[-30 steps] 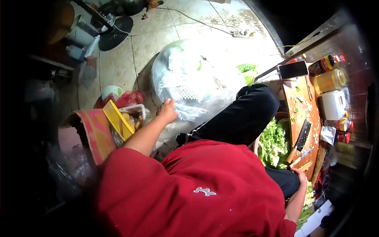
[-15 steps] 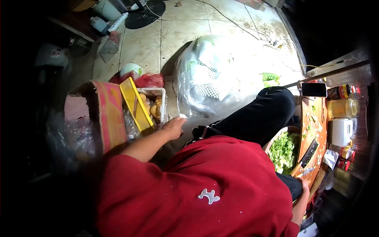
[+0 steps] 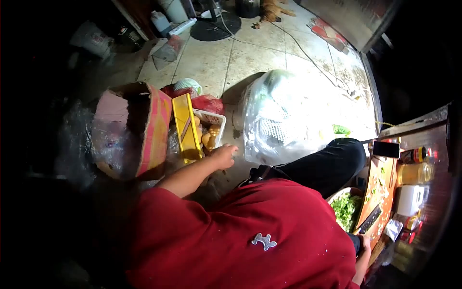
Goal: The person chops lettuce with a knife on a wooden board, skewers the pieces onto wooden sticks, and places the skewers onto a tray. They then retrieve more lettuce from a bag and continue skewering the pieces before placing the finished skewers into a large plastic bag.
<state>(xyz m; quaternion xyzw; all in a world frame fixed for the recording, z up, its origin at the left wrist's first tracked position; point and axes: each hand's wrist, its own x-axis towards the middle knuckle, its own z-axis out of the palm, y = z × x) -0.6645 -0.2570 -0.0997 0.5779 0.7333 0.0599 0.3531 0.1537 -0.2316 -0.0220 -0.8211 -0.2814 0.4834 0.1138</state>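
Observation:
My left hand (image 3: 225,157) is low in front of me at the left, fingers partly bent, with nothing visible in it. It is nearest to a white plastic basket (image 3: 222,124) holding brown, round produce (image 3: 211,138) and to a yellow slicer board (image 3: 186,127) leaning across the basket. My right hand (image 3: 365,242) rests by the near edge of an orange cutting board (image 3: 379,185), just below a dark-bladed knife (image 3: 370,219). Its fingers are mostly hidden. Beside the board, a bowl of chopped leafy greens (image 3: 345,208) sits next to my leg.
A large clear plastic bag (image 3: 269,120) with net-wrapped produce stands on the tiled floor ahead. At left is an open cardboard box (image 3: 156,130). A phone (image 3: 386,149), jars (image 3: 415,173) and a white jug (image 3: 409,200) line the right. A dog (image 3: 276,10) lies farther off.
My view has tilted up, so most things sit lower in the picture and the dog has come into view. My left hand stays near the basket; my right hand remains by the board's edge.

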